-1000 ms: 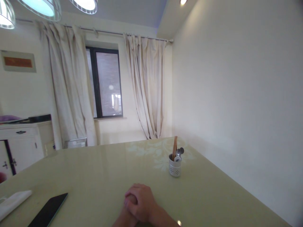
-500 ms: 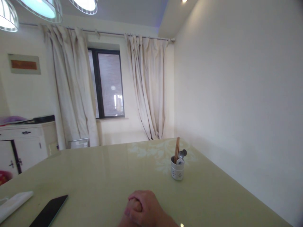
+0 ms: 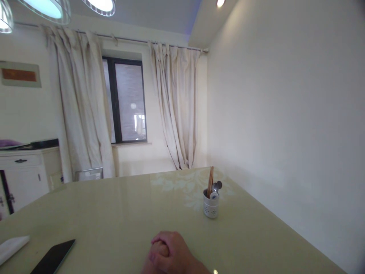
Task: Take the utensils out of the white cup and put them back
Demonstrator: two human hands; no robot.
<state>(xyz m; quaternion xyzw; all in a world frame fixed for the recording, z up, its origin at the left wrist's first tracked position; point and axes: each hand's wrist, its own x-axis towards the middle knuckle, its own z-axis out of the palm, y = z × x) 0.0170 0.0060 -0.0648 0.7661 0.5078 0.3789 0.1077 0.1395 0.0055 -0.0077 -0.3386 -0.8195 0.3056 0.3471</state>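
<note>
My two hands are clasped together low in the middle of the head view, at the near side of the table (image 3: 114, 213). My right hand (image 3: 178, 249) lies over the left, its fingers wrapped around it. Underneath, my left hand (image 3: 160, 249) is closed and mostly covered, so its inside does not show. Beyond them, to the right, stands a white utensil holder (image 3: 211, 209) with small pierced holes. Wooden chopsticks (image 3: 210, 182) and spoons (image 3: 215, 187) stick up out of it. Neither hand touches the holder.
At the lower left lie a dark phone-like slab (image 3: 54, 257) and a white flat object (image 3: 13, 247) cut by the frame edge. A wall (image 3: 285, 133) borders the table's right side. A white cabinet (image 3: 25, 171), curtains (image 3: 81, 106) and a window (image 3: 129, 102) stand behind.
The view has turned slightly right, so the table things and background sit a little further left. My hands stay clasped as before.
</note>
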